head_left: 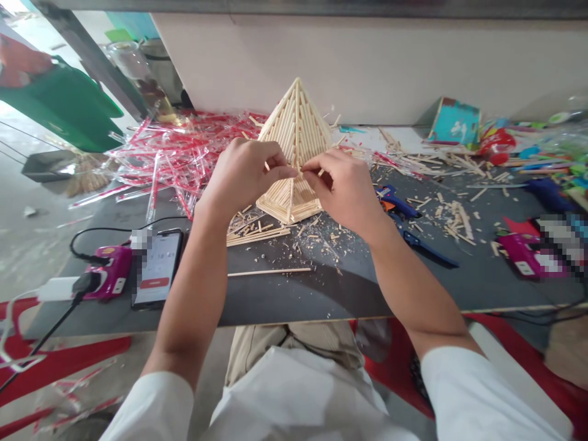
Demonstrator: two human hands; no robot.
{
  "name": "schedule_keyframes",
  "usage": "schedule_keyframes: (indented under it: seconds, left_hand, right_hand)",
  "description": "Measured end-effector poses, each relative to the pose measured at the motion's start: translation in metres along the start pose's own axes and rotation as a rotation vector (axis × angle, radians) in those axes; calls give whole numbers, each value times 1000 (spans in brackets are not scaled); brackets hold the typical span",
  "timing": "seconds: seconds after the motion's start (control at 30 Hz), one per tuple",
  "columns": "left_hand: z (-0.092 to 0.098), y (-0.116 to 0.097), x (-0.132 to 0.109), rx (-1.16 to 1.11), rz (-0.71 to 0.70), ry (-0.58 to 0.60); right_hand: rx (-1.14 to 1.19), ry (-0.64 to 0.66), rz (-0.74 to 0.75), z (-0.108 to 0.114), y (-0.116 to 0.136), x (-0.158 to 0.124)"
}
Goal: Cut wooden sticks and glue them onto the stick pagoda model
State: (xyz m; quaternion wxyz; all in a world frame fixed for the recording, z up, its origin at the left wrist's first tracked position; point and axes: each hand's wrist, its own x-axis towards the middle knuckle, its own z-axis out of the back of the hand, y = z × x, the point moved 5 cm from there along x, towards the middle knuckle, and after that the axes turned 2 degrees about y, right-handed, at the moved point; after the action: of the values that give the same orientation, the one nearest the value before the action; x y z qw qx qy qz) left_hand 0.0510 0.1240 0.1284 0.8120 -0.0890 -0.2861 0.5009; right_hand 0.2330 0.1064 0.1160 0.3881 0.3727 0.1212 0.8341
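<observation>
A pyramid built of thin wooden sticks (pixel 296 131) stands on the dark table (pixel 358 288). My left hand (pixel 243 174) and my right hand (pixel 342 187) meet in front of its near face. Both pinch a short wooden stick (pixel 301 173) held across that face, fingers pressed together. Loose long sticks (pixel 257 236) lie just below my left hand, and one single stick (pixel 271 271) lies nearer the table's front edge.
A heap of red and clear plastic wrappers (pixel 169 156) covers the back left. A phone (pixel 158 266) and a pink device with a cable (pixel 108 272) lie at the left front. Blue cutters (pixel 407 223), stick offcuts, pink gadgets (pixel 528 254) and colourful clutter fill the right.
</observation>
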Motion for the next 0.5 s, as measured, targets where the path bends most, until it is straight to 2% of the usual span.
schedule_keyframes:
  seconds: [0.5]
  left_hand:
    - [-1, 3, -1, -41, -6, -5]
  right_hand:
    - [-23, 53, -37, -2, -1, 1]
